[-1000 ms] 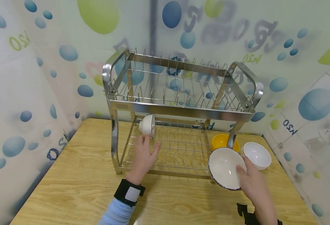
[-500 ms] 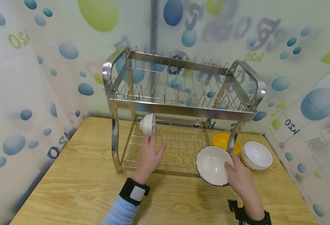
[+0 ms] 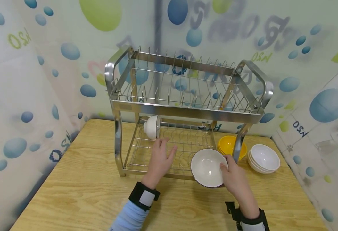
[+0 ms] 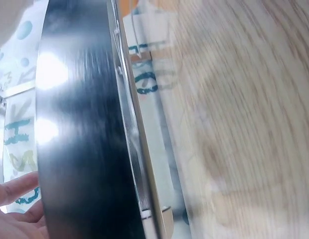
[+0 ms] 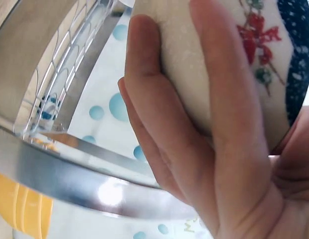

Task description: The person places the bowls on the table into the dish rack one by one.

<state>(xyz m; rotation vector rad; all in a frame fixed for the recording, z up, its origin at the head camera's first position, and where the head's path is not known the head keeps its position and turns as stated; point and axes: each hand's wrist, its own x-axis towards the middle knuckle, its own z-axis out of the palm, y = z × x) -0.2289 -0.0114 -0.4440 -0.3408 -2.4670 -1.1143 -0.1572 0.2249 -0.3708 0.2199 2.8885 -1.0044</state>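
Observation:
My right hand [image 3: 235, 178] grips a white bowl [image 3: 207, 167] by its right side, thumb inside and fingers behind. The bowl is tilted so its inside faces me, at the front of the lower rack tier. In the right wrist view its outside [image 5: 179, 59] shows a red flower and a speckled dark blue rim band. My left hand [image 3: 160, 161], fingers loosely spread and holding nothing, is over the lower tier. Just above its fingertips a smaller white bowl [image 3: 151, 127] stands on its side in the rack's left part. The left wrist view shows fingers [image 4: 17, 191] beyond a metal bar.
A two-tier metal dish rack [image 3: 186, 111] stands on the wooden table [image 3: 70, 179], its upper tier low over the hands. Beside its right front leg are stacked yellow bowls [image 3: 227, 146]. A stack of white bowls [image 3: 264, 158] is further right. Patterned walls enclose the table.
My right hand has carried the bowl leftward to the front of the rack. My left hand has drawn away from the standing small bowl, moving right and slightly toward me.

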